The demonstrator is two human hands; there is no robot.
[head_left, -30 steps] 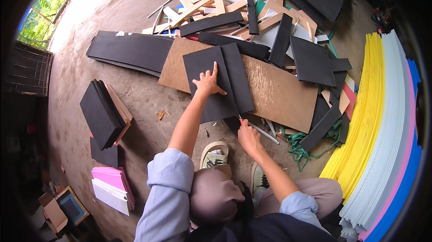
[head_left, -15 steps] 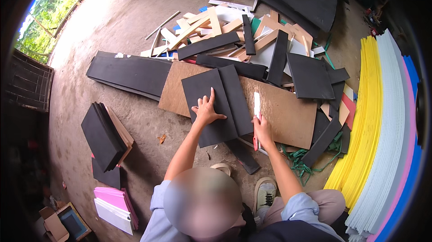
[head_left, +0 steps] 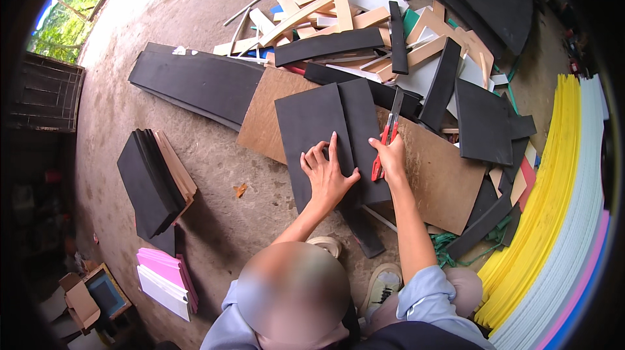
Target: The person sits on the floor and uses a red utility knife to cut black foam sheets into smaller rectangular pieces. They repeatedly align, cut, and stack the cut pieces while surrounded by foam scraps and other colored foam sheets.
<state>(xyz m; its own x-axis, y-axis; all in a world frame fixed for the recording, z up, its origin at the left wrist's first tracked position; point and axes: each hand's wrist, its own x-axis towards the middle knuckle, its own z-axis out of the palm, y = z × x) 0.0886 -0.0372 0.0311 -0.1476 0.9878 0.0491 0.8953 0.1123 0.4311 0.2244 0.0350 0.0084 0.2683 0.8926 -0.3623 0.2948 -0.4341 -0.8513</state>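
A black foam-like sheet point(head_left: 301, 116) lies on a brown wooden board point(head_left: 437, 184), overlapping a second black piece point(head_left: 359, 104) along its right side. My left hand point(head_left: 327, 177) rests on the upper sheet with its fingers spread, the index finger pointing away from me near the seam. At the right edge of the second piece, my right hand point(head_left: 392, 157) grips a red-handled cutter knife point(head_left: 385, 145). Its long blade points away from me, over the black piece and the board's far edge. I cannot tell whether the blade touches anything.
Beyond the board lies a heap of offcuts point(head_left: 342, 8) in beige, white and black. Long black sheets point(head_left: 202, 86) sit at the left, above a leaning black stack point(head_left: 151, 177) and pink and white sheets point(head_left: 163, 278). Yellow and pale blue stacks point(head_left: 543, 220) stand at the right.
The whole view has shifted. On the sheet, my left hand has slid nearer to me and toward the seam. My right hand has moved the knife farther away from me and turned its blade.
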